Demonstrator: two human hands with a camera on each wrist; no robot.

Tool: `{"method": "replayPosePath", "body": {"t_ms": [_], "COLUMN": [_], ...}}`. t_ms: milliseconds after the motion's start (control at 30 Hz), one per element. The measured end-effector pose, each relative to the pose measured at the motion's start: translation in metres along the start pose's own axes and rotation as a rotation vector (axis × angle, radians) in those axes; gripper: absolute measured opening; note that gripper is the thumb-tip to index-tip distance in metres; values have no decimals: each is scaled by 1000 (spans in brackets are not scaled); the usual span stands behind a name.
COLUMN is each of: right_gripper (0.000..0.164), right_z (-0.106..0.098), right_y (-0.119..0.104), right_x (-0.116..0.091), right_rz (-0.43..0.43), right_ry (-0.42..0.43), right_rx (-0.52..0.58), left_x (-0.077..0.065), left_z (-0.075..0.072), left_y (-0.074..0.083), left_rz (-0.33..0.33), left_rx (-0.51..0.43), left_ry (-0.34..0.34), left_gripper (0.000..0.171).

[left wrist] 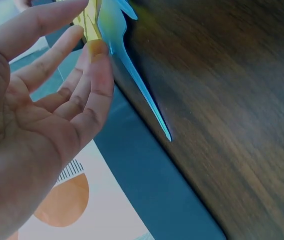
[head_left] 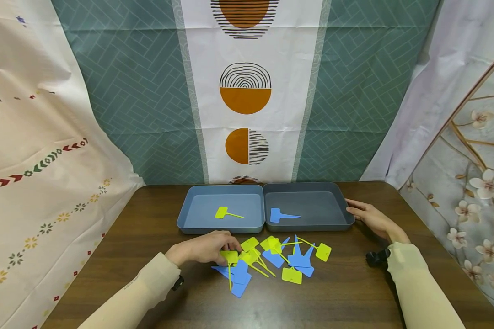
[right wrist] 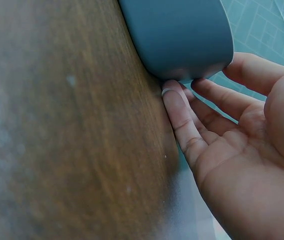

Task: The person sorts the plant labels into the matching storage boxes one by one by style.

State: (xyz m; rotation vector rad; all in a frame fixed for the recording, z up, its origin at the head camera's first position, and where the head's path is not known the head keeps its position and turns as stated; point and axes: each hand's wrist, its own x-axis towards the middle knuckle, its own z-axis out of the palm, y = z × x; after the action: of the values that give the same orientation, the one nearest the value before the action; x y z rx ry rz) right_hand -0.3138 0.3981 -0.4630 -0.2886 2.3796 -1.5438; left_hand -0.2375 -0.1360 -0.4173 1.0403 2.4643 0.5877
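My left hand [head_left: 209, 246] is at the left end of a loose pile of T-shaped plant labels, its thumb and fingertips at a yellow plant label [head_left: 229, 257] whose stem points toward me. In the left wrist view, that yellow label [left wrist: 89, 22] sits between thumb and fingers, beside a blue plant label [left wrist: 131, 65]. More blue labels [head_left: 239, 278] lie just below the hand. Over at the right, my right hand [head_left: 372, 218] rests its extended fingertips against the outer wall of the dark grey tray [head_left: 308, 227]; the right wrist view shows them at the tray's corner [right wrist: 187, 40].
A blue-grey tray [head_left: 220, 227] stands left of the dark one, holding one yellow label [head_left: 221, 212]. The dark tray holds one blue label [head_left: 276, 215]. Several mixed labels, including a yellow one [head_left: 292, 275], spread over the wooden table [head_left: 313, 306]. Patterned cloth [head_left: 140, 114] hangs behind.
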Motion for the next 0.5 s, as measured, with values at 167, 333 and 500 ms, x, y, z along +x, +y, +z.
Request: {"method": "replayPosePath", "body": {"t_ms": [167, 333, 500], "right_gripper": [72, 72, 72], "right_z": [-1, -1, 0], "right_y": [0, 1, 2], "right_x": [0, 0, 1], "right_rz": [-4, -6, -4], "right_ry": [-2, -3, -4], "right_rx": [5, 6, 3], "left_x": [-1, -2, -3], "left_z": [-3, -7, -18], "left_y": [1, 3, 3], "left_rz": [8, 28, 47], "left_rx": [-15, -65, -112], "left_ry": [4, 32, 70], "left_gripper": [42, 40, 38]}}
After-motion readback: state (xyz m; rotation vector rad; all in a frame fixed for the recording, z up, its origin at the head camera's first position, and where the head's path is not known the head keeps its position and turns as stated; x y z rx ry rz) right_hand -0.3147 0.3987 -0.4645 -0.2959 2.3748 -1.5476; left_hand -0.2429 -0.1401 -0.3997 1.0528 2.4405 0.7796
